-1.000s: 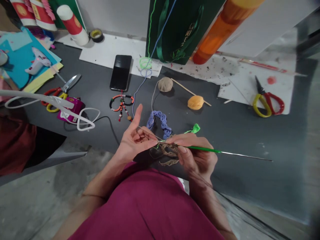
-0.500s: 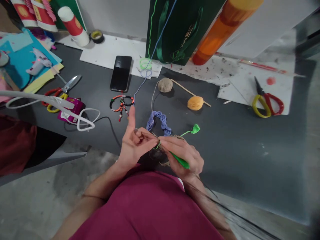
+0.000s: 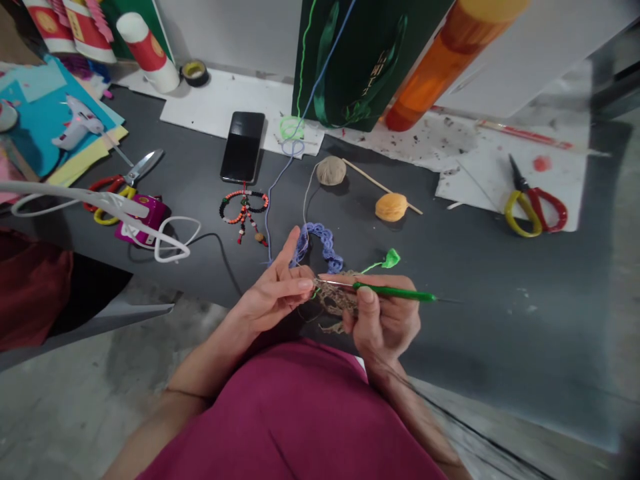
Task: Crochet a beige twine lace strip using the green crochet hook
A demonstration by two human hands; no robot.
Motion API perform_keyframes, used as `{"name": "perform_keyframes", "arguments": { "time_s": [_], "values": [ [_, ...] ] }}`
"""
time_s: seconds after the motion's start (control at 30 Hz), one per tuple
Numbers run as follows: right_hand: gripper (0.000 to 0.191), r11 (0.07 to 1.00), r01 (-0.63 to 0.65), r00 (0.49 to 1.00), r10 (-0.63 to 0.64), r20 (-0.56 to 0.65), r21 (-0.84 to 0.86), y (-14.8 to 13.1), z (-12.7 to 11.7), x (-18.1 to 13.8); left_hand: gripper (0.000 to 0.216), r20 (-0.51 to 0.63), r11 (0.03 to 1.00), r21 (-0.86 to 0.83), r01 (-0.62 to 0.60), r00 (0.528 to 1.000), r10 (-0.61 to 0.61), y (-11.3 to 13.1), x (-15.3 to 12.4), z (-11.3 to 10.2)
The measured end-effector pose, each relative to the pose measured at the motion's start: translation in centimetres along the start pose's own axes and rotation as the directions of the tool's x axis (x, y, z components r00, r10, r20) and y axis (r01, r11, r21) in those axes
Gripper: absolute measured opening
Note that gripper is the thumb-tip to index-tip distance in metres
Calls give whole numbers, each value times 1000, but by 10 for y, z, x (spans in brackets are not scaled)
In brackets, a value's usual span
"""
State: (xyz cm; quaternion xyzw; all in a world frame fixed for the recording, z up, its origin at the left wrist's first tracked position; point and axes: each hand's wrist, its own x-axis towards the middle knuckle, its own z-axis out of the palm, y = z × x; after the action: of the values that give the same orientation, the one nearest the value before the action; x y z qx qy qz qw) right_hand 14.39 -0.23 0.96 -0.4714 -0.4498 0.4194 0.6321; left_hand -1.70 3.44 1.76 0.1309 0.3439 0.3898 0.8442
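Observation:
In my right hand (image 3: 387, 320) is a crochet hook (image 3: 395, 292) with a green handle, held nearly level. Its thin metal tip meets the work at the fingertips of my left hand (image 3: 275, 290). That hand pinches the edge of a brownish crochet piece (image 3: 337, 297), its index finger pointing up and away. Part of the piece hangs under my right hand. Just beyond the fingers lies a curled blue-violet crochet strip (image 3: 327, 243). A small green crochet leaf (image 3: 391, 258) on a stem rests to the right.
A beige yarn ball (image 3: 331, 171), a yellow yarn ball (image 3: 391, 207) and a wooden stick (image 3: 367, 175) lie beyond my hands. A phone (image 3: 243, 147) and beaded bracelet (image 3: 244, 207) are left of them. Scissors (image 3: 535, 208) lie right; a green bag (image 3: 360, 67) stands behind.
My right hand has turned and shifted right, bringing the hook from slanted down to nearly level. My left index finger has swung right and down, uncovering the bracelet's tassel end.

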Motion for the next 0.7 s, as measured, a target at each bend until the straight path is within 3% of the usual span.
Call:
{"name": "perform_keyframes", "arguments": {
  "time_s": [0.17, 0.27, 0.43, 0.6, 0.7],
  "values": [
    [16, 924, -316, 949, 307, 74, 217, -4, 3, 10, 126, 19, 999, 26, -30, 999, 30, -1, 0, -1],
    [25, 883, -377, 925, 374, 66, 279, 1, 8, 10, 131, 6, 996, 56, -74, 997, 74, -3, -2, 5],
    [22, 941, -279, 958, 286, -9, 189, 9, 11, 6, 132, -18, 970, 138, -199, 979, 203, -5, -4, 10],
    [6, 985, -158, 987, 158, 2, 63, 9, 3, 2, 131, -33, 941, 214, -262, 961, 275, -6, -2, 8],
    [9, 995, 61, 998, -59, 34, -77, 12, -2, 0, 128, -79, 928, 214, -304, 942, 327, -11, -2, 10]
  ]
}}
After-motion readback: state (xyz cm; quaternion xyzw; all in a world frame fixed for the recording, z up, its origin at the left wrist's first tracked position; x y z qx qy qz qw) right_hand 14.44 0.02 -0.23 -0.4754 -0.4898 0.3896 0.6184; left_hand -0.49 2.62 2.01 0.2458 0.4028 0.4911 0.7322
